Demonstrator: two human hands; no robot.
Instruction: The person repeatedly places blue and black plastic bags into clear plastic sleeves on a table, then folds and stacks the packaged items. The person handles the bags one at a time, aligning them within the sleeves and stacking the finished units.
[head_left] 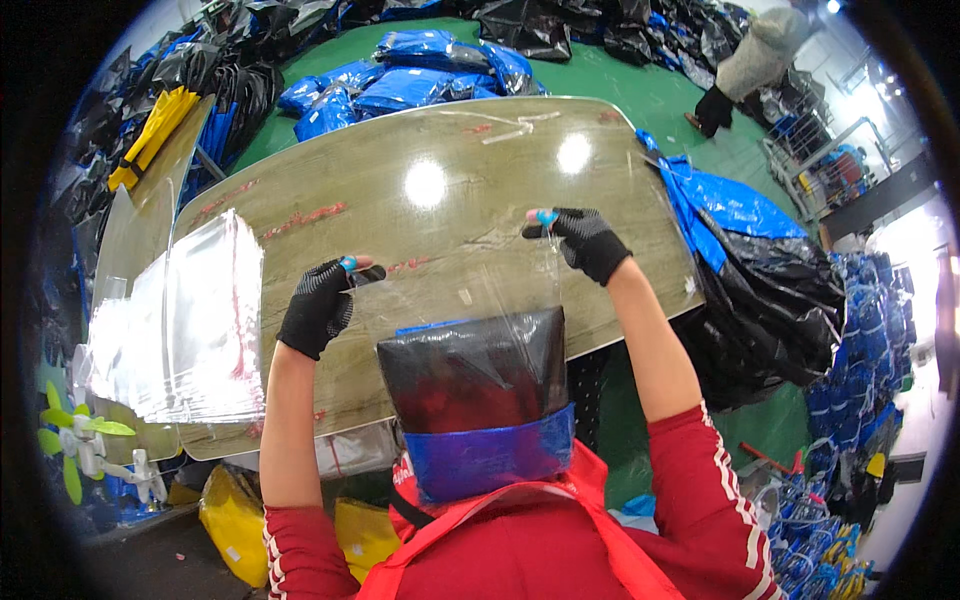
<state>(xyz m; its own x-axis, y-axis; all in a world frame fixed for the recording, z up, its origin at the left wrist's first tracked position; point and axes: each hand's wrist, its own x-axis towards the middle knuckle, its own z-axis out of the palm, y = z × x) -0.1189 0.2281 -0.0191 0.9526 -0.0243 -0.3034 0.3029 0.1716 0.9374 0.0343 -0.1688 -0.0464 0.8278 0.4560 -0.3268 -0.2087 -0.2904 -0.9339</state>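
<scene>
One clear plastic bag (pixel 455 300) hangs at the centre of the frame, held up by its top edge above the near rim of the table. Inside its lower part sits one folded black-and-blue item (pixel 478 405), black above and with a blue band along the bottom, reaching down to the person's red-clad chest. The bag's long axis runs up and down the frame, mouth toward the top, its filled end toward the lower edge; the top edge slants slightly, higher at the right.

Two gloved hands hold it. The left hand (pixel 320 305), left of centre, pinches the bag's upper left corner between thumb and fingers pressed together. The right hand (pixel 585 240), right of centre and a little higher, pinches the upper right corner the same way. Both wear black gloves, each with a blue tip showing at the pinch.

Beyond the bag lies one long glossy wooden table (pixel 420 160), running from lower left to upper right of the frame. On its left end rests one stack of empty clear bags (pixel 195 320), well apart from the hands.

Around the table — a green floor (pixel 660 95) with a heap of blue packed bags (pixel 410 75) at the top centre, black and blue sacks (pixel 760 280) at the right, and yellow items (pixel 155 130) in the upper left. One other person (pixel 750 65) stands bent over in the upper right, far from the table's near edge
</scene>
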